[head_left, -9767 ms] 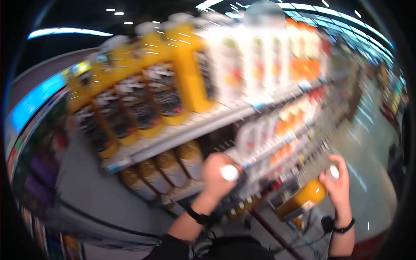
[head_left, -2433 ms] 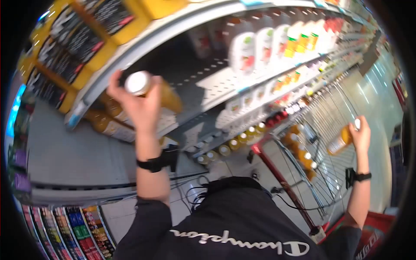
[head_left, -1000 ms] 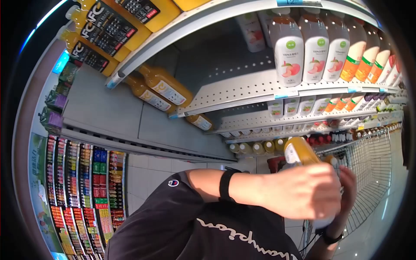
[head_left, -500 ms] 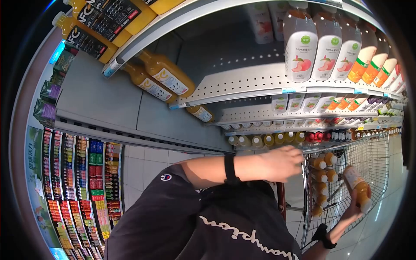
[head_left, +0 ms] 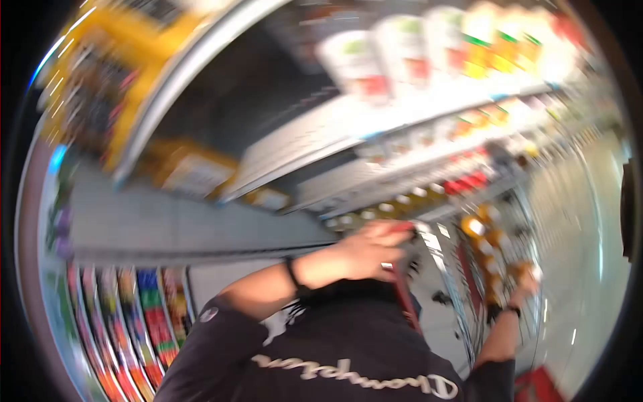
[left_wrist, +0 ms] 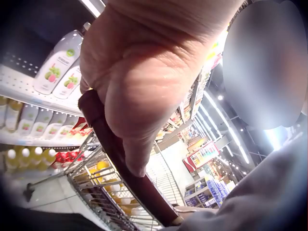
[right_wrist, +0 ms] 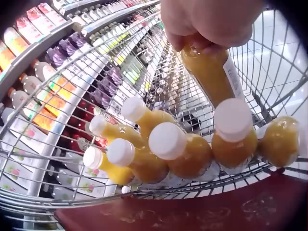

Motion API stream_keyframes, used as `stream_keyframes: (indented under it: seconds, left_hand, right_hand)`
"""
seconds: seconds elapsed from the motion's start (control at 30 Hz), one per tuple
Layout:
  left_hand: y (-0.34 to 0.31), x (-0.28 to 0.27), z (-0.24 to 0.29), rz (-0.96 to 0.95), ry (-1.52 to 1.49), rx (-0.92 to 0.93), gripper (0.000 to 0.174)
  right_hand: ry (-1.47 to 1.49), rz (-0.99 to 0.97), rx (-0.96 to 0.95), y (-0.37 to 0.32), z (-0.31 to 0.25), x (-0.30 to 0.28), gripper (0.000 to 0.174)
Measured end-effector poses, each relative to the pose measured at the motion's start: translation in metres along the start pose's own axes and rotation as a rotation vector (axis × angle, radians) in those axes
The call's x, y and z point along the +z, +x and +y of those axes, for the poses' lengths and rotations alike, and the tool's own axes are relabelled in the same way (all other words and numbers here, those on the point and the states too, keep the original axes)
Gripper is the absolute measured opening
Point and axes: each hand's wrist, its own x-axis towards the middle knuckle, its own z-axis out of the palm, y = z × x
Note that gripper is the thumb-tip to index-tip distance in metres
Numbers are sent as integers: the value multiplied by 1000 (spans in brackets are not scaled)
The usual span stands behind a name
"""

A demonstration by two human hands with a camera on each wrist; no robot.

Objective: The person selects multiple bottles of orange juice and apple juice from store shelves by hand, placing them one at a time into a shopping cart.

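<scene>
orange bottle: held under right grip | cart handle: in left grip

i'm in a shop, a supermarket aisle by the look of it. long perforated shelves hold rows of matching drink bottles, with small blue labels on the shelf edges. my wire shopping cart carries several capped juice bottles. another rack shows tight columns of brightly coloured packs, and strip lights run along the ceiling.
</scene>
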Motion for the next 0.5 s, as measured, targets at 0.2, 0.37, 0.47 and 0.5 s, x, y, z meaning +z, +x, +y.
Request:
stream_keyframes:
  seconds: [0.2,0.37,0.47,0.5]
  left_hand:
    - [26,-30,24,-131,-2,-36,61]
    - [26,-38,30,-214,36,-113,63]
    - [27,-37,29,-232,41,-124,63]
    - [27,-37,29,-236,37,-132,63]
  right_hand:
    - [348,-19,478,-39,-97,-49,37]
    - [511,-104,432,-48,-127,-55,43]
    - [492,-174,327,-52,-134,-48,44]
    - [465,-208,279,-54,-139,-47,44]
